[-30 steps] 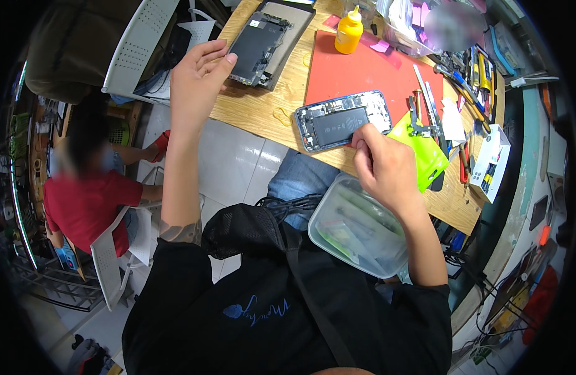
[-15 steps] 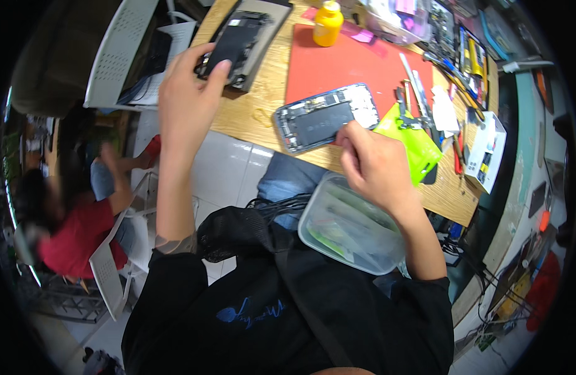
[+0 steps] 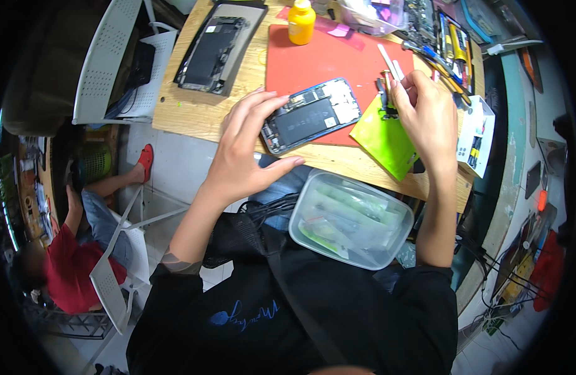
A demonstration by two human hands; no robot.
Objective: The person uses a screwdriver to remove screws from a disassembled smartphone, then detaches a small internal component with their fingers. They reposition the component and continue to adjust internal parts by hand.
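An opened smartphone, its battery and boards bare, lies partly on a red mat at the table's near side. My left hand is open beside it, fingertips at the phone's left edge and thumb spread apart below. To the right, my right hand hovers over the edge of a bright green pouch, with thumb and fingers pinched together. What they grip, if anything, is hidden. Small dark parts lie on the pouch beside these fingers. Another opened phone rests on a dark tray at the far left.
A yellow bottle stands at the mat's far edge. Tweezers and pens lie at the right, near a white box. A clear plastic tub sits at my lap. A person in red sits at the left.
My left hand has left the far-left phone and come to the middle phone. My right hand has moved away from the middle phone, rightward to the green pouch. The view has shifted slightly.
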